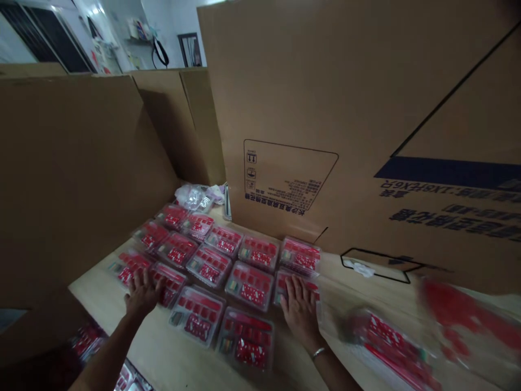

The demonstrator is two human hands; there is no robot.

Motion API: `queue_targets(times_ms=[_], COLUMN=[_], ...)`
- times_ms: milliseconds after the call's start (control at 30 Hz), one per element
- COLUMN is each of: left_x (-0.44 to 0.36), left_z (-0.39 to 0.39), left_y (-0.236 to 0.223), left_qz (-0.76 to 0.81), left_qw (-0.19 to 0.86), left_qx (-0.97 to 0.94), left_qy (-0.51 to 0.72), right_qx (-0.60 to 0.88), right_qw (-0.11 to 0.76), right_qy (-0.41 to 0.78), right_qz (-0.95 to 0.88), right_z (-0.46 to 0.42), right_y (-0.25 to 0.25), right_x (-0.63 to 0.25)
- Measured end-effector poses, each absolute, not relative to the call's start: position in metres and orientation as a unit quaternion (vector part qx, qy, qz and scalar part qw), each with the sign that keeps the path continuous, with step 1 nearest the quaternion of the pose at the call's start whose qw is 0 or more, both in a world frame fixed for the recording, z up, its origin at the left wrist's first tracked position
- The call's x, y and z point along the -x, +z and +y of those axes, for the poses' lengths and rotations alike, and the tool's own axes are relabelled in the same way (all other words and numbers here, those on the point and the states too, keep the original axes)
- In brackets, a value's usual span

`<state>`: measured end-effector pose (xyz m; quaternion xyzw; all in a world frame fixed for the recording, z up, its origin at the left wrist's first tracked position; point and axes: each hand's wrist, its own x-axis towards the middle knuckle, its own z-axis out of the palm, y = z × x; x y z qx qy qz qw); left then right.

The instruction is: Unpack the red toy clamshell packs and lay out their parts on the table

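Left hand (142, 293) and right hand (300, 312) rest on the red plastic trays (209, 266) laid in rows on the surface (152, 347), fingers spread apart and flat for even pressure, plus what's maybe a blurry tray (391, 342) off right.

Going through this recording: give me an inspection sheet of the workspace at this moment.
surface: light wood tabletop, partly shadowed.
job's things: clear plastic packs with red contents in loose rows; a blurred pack at lower right.
clutter: crumpled clear plastic bag beyond the packs; flattened cardboard sheets standing on the left, a printed one on the right.
hands: left hand flat on the packs; right hand, wearing a bangle, flat on another pack.
cables: black cord hanging on the far wall.
surroundings: dark-framed window, framed picture.
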<state>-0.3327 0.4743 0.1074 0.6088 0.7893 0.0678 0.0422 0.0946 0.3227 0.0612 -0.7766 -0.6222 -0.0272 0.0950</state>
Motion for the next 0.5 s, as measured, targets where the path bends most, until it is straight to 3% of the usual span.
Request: queue_targets(times_ms=[500], left_x=[0.338], left_z=[0.474], left_y=[0.117], left_qz=[0.759], left_qw=[0.039], left_qx=[-0.649], left_qy=[0.014], right_qx=[0.791], right_qw=[0.083], right_qy=[-0.048], right_qz=[-0.604], right_z=[0.325], right_y=[0.061], right_x=[-0.086])
